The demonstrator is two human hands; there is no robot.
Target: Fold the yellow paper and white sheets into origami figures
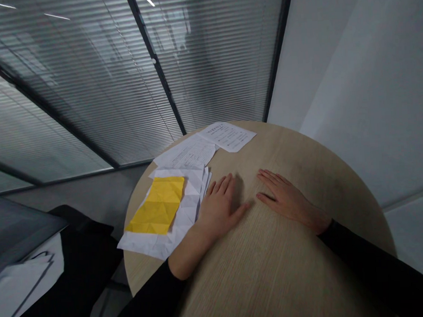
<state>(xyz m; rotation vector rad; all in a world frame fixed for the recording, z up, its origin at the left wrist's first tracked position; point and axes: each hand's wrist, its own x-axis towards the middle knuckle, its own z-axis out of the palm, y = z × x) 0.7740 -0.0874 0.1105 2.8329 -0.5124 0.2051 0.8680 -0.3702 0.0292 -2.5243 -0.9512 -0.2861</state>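
- The left hand (217, 210), in a black long sleeve (151, 294), lies palm down on the table; its fingers (222, 186) are open and slightly spread, gripping nothing, and its thumb points toward the right hand.
- The right hand (286, 197), in a matching black long sleeve (365, 259), also lies palm down, just apart from the left, with fingers (269, 179) open, extended and empty.
- Both hands rest on a round, pale wood-grain table (274, 278), and a shadow falls on the wood between them.
- A yellow rectangular paper sheet (157, 205), marked by a grid of fold creases, lies on a crumpled white paper sheet (148, 242), just beside the left hand, which is the nearer hand to both.
- Two white printed paper sheets (228, 136) lie farther along the tabletop, near its far edge.
- The step in hand appears to be a pause: both palms are flat and nothing is lifted. Any handling of the yellow sheet would call for the left fingers to leave the wood first.
- Behind the table stands a glass partition with grey slatted blinds (88, 103), and a plain pale wall (364, 89) runs along the right.
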